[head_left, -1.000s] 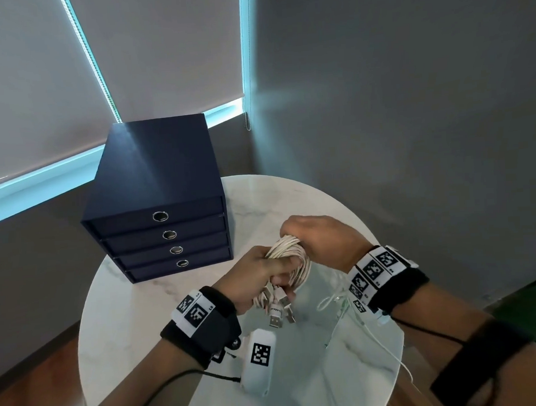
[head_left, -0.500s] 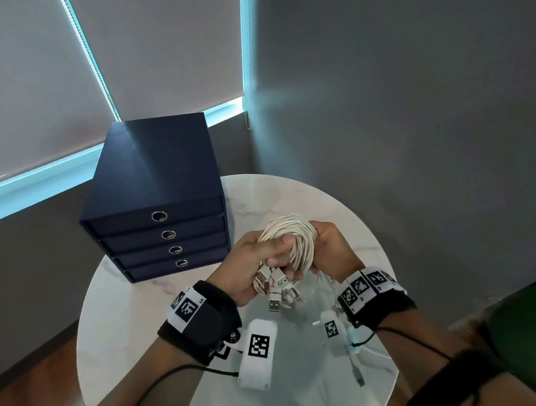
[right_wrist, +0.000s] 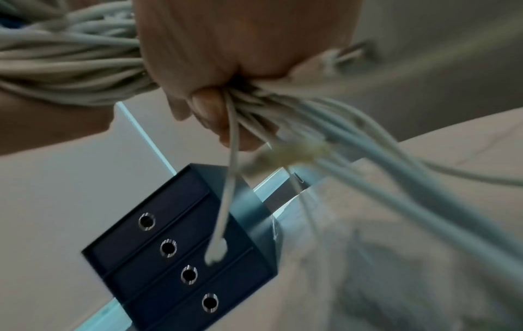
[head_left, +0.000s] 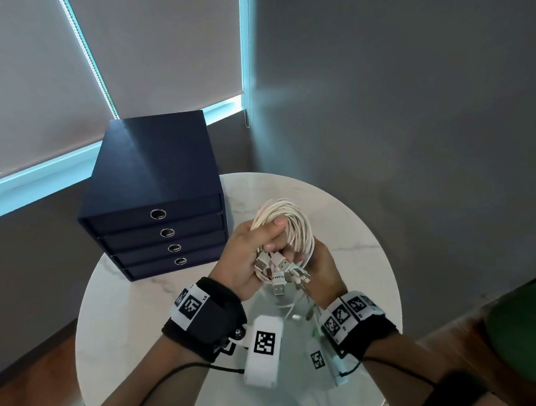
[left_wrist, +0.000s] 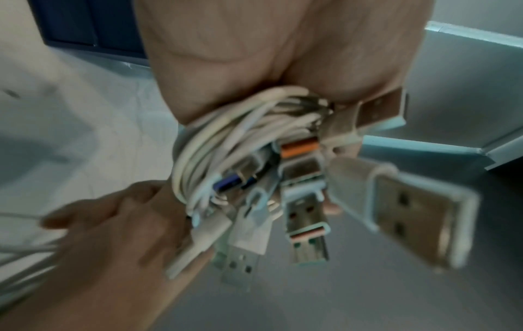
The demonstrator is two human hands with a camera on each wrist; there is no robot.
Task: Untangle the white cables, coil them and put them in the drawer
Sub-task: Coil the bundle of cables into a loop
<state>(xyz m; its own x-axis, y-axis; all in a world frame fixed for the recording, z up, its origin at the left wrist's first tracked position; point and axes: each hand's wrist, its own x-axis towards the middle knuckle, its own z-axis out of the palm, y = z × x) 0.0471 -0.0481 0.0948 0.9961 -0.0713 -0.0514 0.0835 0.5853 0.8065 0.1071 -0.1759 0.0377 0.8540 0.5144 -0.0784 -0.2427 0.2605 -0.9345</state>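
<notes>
A coil of white cables (head_left: 292,223) is held up above the round marble table (head_left: 126,303). My left hand (head_left: 251,256) grips the coil's lower left side, thumb across the strands. Several USB plugs (head_left: 278,272) hang from under it, seen close in the left wrist view as plugs (left_wrist: 308,226) below the cable bundle (left_wrist: 226,143). My right hand (head_left: 321,270) grips the loose strands at the coil's lower right; in the right wrist view its fingers (right_wrist: 215,112) curl round the cables (right_wrist: 70,67). The dark blue drawer box (head_left: 154,190) stands at back left, all drawers closed.
Loose cable ends (head_left: 297,313) trail down onto the table between my wrists. The drawer box's ring pulls (head_left: 158,214) face me. A grey wall rises behind the table at right, roller blinds at left. A green object (head_left: 528,329) sits at the far right edge.
Both hands have lifted the coil higher and closer to me. My right hand came from over the top of the coil round to its lower right side, drawing the loose strands with it.
</notes>
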